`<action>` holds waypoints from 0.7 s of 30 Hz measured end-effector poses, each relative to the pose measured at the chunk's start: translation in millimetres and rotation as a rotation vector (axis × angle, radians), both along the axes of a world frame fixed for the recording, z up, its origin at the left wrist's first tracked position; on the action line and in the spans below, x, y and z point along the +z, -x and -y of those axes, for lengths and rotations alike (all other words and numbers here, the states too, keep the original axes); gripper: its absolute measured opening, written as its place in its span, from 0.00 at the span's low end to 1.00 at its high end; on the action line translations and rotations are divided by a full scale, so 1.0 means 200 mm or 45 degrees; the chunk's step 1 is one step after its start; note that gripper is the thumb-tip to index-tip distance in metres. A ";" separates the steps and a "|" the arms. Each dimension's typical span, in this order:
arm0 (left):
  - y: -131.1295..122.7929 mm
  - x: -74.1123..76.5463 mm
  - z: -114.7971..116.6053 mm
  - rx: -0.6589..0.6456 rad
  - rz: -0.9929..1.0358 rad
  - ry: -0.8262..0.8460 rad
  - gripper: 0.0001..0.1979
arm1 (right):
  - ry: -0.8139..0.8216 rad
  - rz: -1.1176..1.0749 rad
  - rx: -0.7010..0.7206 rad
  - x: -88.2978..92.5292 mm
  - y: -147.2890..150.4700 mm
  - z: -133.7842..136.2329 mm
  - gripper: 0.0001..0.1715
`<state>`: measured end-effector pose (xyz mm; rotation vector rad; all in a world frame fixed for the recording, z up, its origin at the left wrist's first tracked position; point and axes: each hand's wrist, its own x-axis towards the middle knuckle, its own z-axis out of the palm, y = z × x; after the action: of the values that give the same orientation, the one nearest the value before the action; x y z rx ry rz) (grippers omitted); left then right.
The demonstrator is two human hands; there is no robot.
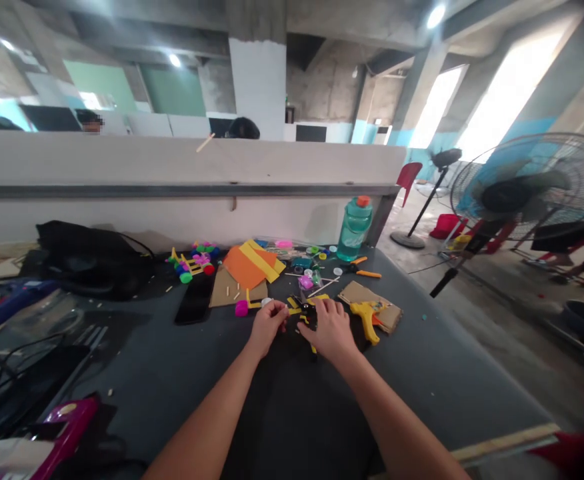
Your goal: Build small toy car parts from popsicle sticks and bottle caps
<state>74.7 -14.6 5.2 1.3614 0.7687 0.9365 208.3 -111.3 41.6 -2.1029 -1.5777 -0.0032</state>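
Observation:
My left hand (269, 325) is closed in a pinch over the dark table; whatever sits between its fingertips is too small to make out. Just to its left lie a magenta cap (241, 308) and a thin yellow piece (255, 305). My right hand (333, 328) reaches palm down with thumb and fingers apart, over a black and yellow tool (306, 308) that it partly hides. A yellow glue gun (369, 322) rests right of this hand, beside a cardboard piece (355, 293).
Orange and yellow sheets (252, 265), a black phone (195, 300) and a small colourful wheeled model (189, 265) lie further back. A green bottle (355, 230) and orange-handled pliers (367, 271) stand near the back right. A black bag (89, 260) is at left; a fan (512, 193) stands off the table.

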 end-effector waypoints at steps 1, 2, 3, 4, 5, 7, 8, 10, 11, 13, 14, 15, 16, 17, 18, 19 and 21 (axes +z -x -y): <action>0.00 0.00 0.00 0.010 -0.008 -0.001 0.13 | 0.107 0.063 -0.090 0.01 -0.01 0.03 0.40; 0.00 0.00 0.00 0.019 -0.011 -0.003 0.13 | 0.209 0.102 -0.140 0.01 0.00 0.04 0.47; 0.00 0.00 0.00 0.027 -0.009 -0.001 0.13 | 0.299 0.121 -0.153 0.00 0.00 0.06 0.51; -0.01 -0.01 0.00 0.034 -0.004 0.000 0.13 | 0.368 0.128 -0.142 0.00 0.01 0.06 0.53; -0.01 -0.01 0.00 0.040 0.009 0.006 0.13 | 0.412 0.127 -0.125 -0.01 0.01 0.06 0.53; -0.01 -0.01 0.00 0.050 0.023 0.016 0.14 | 0.447 0.109 -0.129 -0.02 0.02 0.05 0.51; -0.01 -0.01 0.00 0.057 0.028 0.022 0.14 | 0.454 0.088 -0.154 -0.02 0.02 0.04 0.49; -0.01 -0.01 0.00 0.077 0.043 0.035 0.15 | 0.476 0.011 -0.206 -0.01 0.00 0.02 0.46; -0.01 -0.01 0.00 0.087 0.053 0.044 0.15 | 0.486 -0.039 -0.212 0.00 -0.01 0.02 0.44; -0.01 0.00 -0.01 0.102 0.069 0.069 0.15 | 0.454 -0.127 -0.163 0.02 -0.04 0.02 0.41; -0.01 0.00 -0.01 0.107 0.077 0.086 0.15 | 0.420 -0.160 -0.119 0.02 -0.05 0.02 0.39; -0.01 0.00 -0.01 0.112 0.086 0.104 0.15 | 0.384 -0.188 -0.074 0.03 -0.06 0.02 0.37; -0.01 0.00 -0.01 0.120 0.099 0.122 0.15 | 0.357 -0.211 -0.035 0.03 -0.06 0.03 0.35; -0.01 0.00 -0.01 0.130 0.117 0.141 0.15 | 0.344 -0.231 -0.004 0.04 -0.06 0.04 0.32; -0.01 0.00 -0.01 0.140 0.137 0.159 0.16 | 0.347 -0.246 0.023 0.04 -0.06 0.04 0.30; -0.01 0.00 -0.01 0.150 0.157 0.176 0.16 | 0.359 -0.253 0.042 0.04 -0.05 0.05 0.29; -0.01 0.00 -0.01 0.170 0.202 0.210 0.16 | 0.392 -0.247 0.071 0.04 -0.04 0.06 0.27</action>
<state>75.8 -12.6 5.6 1.0896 0.8040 1.0483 215.3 -122.7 49.8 -2.2059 -1.5993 0.4770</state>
